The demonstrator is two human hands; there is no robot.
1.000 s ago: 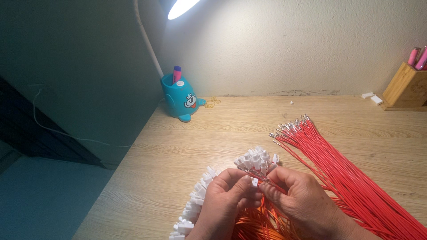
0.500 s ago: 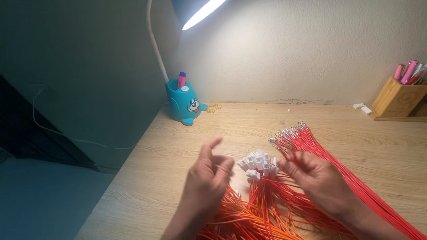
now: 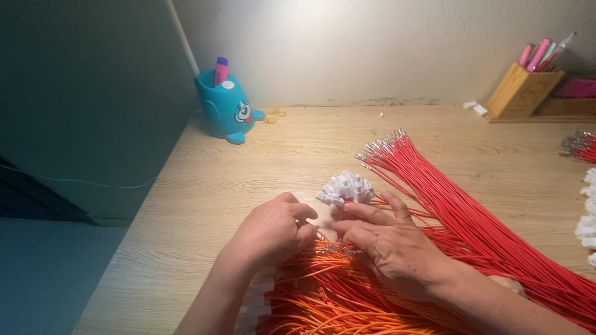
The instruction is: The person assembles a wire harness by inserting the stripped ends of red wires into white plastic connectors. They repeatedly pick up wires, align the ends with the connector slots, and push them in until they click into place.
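My left hand [image 3: 271,231] and my right hand [image 3: 388,244] meet over a pile of orange wires [image 3: 329,291] at the near edge of the wooden desk [image 3: 248,167]. Their fingertips pinch together at the metal tips of the orange wires. Just beyond my fingers lies a cluster of white plastic connectors [image 3: 345,188]. A long bundle of red wires [image 3: 459,211] with metal ends runs from the middle of the desk toward the near right, passing under my right forearm. More white connectors [image 3: 257,298] show under my left wrist.
A blue cartoon-shaped pen holder [image 3: 223,105] stands at the far left by a lamp stem [image 3: 184,37]. A wooden pen box [image 3: 523,91] sits at the far right. More red wire ends [image 3: 580,146] and white connectors [image 3: 586,217] lie at the right edge.
My hands were apart and raised half a second ago; now both have come down and together onto the orange wires. The view has tilted downward.
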